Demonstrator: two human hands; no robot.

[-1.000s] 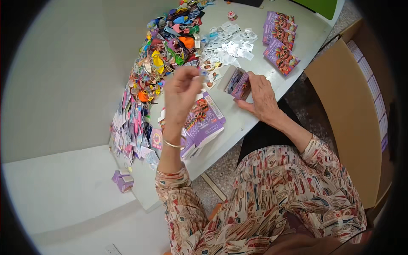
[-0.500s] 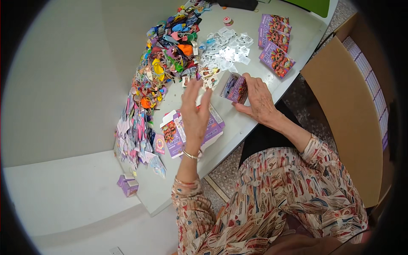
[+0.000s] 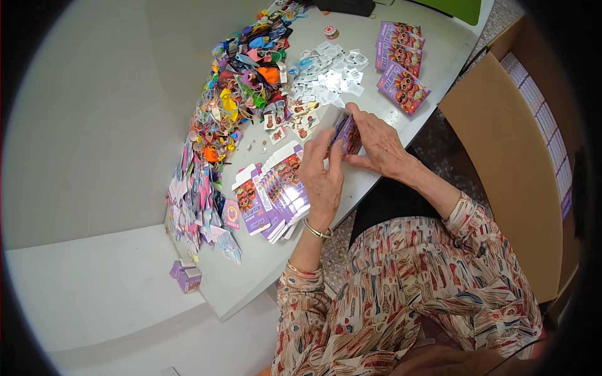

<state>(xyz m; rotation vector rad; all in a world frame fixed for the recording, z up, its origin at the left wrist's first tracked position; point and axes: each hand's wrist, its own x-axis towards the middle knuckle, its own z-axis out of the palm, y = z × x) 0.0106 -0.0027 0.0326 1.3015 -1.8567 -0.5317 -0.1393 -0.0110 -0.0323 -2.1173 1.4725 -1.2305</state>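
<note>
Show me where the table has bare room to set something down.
Bare table shows between the white slips and purple packs, and at the left corner between the flat cartons, the pastel scraps and the edge. Crowded: by the colourful heap and around the held box.

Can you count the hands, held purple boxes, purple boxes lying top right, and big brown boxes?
Hands: 2 (left hand, right hand)
Held purple box: 1
Purple boxes lying top right: 3
Big brown box: 1
Total: 7
</note>
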